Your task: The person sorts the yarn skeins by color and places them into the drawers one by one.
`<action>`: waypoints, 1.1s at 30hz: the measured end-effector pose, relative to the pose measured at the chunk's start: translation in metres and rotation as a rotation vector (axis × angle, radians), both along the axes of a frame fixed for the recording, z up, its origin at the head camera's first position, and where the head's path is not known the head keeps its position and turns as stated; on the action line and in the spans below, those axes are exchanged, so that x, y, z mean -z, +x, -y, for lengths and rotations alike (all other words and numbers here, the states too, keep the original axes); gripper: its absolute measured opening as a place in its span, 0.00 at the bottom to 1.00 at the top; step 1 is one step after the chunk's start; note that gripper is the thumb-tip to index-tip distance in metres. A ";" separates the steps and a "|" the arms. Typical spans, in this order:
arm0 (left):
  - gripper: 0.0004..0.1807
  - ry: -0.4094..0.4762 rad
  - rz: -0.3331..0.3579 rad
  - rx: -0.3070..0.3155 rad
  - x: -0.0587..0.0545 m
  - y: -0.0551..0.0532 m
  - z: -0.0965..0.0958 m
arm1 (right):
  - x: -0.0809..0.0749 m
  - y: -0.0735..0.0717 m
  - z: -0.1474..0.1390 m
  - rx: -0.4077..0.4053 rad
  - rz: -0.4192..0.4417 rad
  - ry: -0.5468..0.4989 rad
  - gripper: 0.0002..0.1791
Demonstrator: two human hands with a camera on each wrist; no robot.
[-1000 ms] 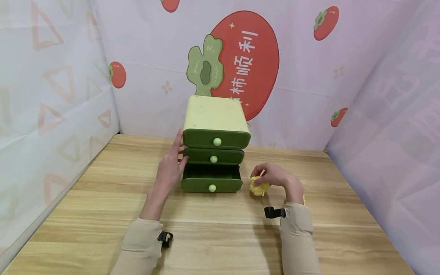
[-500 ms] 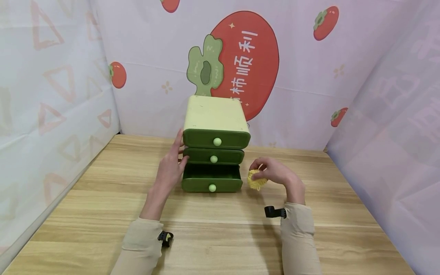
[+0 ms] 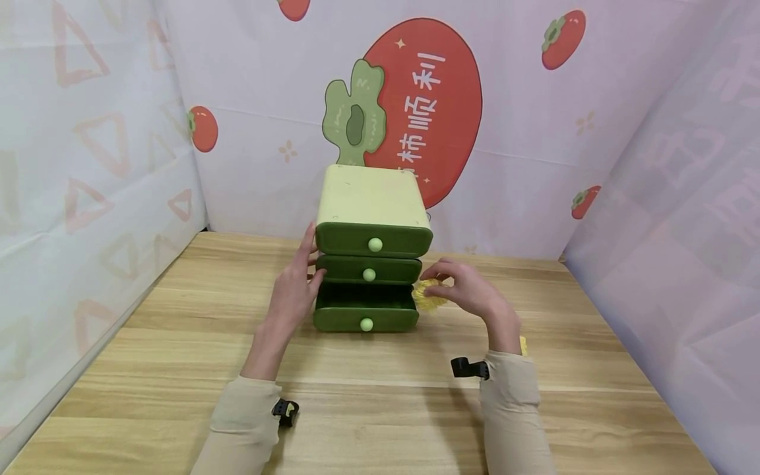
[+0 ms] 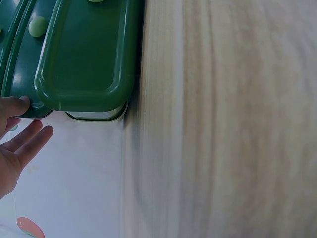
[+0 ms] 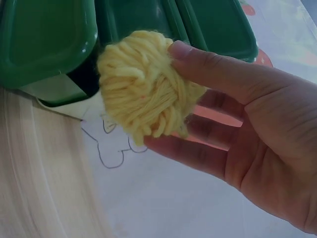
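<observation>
My left hand (image 3: 292, 284) rests against the left side of a small three-drawer cabinet (image 3: 371, 194), cream on top with green fronts. In the left wrist view the thumb touches the edge of the middle drawer (image 4: 25, 82), and the other fingers reach fairly straight along the side. Pulled out is the bottom drawer (image 3: 338, 320); the two above look pushed in. My right hand (image 3: 472, 290) pinches a ball of yellow yarn (image 5: 143, 84) between thumb and fingers, beside the open drawer's right edge. The ball appears off the table in the right wrist view.
Another yellow piece (image 3: 524, 346) shows partly behind my right wrist, on the wooden table (image 3: 380, 409). Printed fabric walls (image 3: 255, 178) stand behind and at both sides. Round light-green knobs (image 3: 367, 324) project from the drawer fronts.
My right hand has lifted the yarn ball and carried it left and away from me, up to the cabinet's right side. The left hand and drawers have stayed put.
</observation>
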State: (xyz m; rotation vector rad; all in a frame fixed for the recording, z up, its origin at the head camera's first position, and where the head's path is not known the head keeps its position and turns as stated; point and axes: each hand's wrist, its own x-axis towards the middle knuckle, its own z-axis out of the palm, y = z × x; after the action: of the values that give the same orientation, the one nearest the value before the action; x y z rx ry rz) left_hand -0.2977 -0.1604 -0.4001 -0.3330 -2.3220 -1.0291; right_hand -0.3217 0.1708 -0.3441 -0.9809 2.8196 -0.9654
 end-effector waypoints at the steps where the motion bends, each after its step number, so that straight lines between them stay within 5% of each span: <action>1: 0.54 -0.002 0.000 -0.002 0.000 0.000 0.000 | 0.000 0.000 0.002 0.000 -0.014 0.001 0.11; 33: 0.53 -0.010 0.034 -0.013 -0.002 0.001 -0.002 | 0.015 0.006 0.069 -0.232 -0.218 -0.039 0.13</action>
State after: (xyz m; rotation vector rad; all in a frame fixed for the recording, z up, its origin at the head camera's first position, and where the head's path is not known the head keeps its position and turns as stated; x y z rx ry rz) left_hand -0.2967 -0.1588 -0.3984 -0.3056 -2.3577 -1.0242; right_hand -0.3155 0.1022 -0.3587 -1.4635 2.7730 -0.9411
